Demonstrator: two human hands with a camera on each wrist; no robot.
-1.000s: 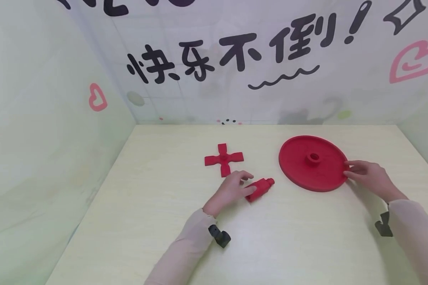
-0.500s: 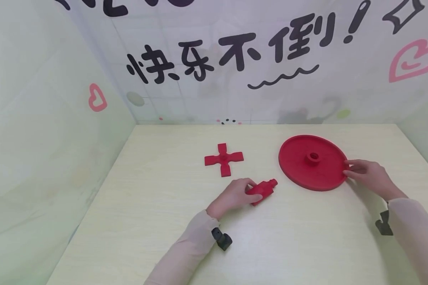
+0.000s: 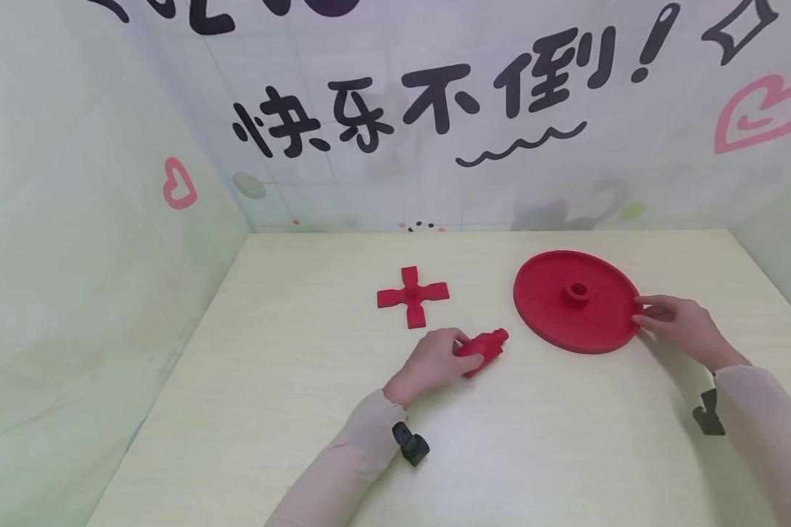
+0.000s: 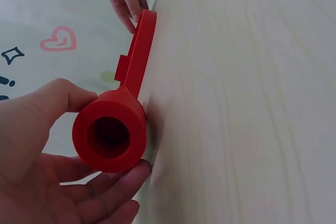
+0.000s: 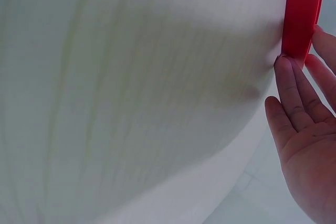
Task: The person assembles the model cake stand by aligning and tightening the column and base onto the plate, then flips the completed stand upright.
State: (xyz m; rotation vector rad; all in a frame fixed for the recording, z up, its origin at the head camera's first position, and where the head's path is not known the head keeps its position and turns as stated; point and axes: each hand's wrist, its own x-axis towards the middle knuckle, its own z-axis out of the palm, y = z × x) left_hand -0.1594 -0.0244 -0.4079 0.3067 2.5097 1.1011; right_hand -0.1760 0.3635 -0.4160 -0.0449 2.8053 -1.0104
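Observation:
My left hand (image 3: 437, 360) grips a red stepped cylindrical piece (image 3: 484, 351) between thumb and fingers, close over the table. Its narrow tip points toward the disc, up and right. In the left wrist view the round hollow end of this cylinder (image 4: 79, 135) faces the camera. My right hand (image 3: 685, 329) pinches the right rim of a large red round disc (image 3: 547, 304), which has a raised rim and a short hollow hub in its middle. In the right wrist view, fingertips lie on both sides of the disc's rim (image 5: 302, 14).
A flat red cross-shaped piece (image 3: 411, 294) with a small central stub lies left of the disc, beyond my left hand. The pale wooden table (image 3: 270, 402) meets a printed cloth backdrop (image 3: 369, 183) at the back and side cloths.
My left hand's fingers have come around the red cylindrical piece and moved it slightly. My right hand stays at the disc's rim, and the cross stays in place.

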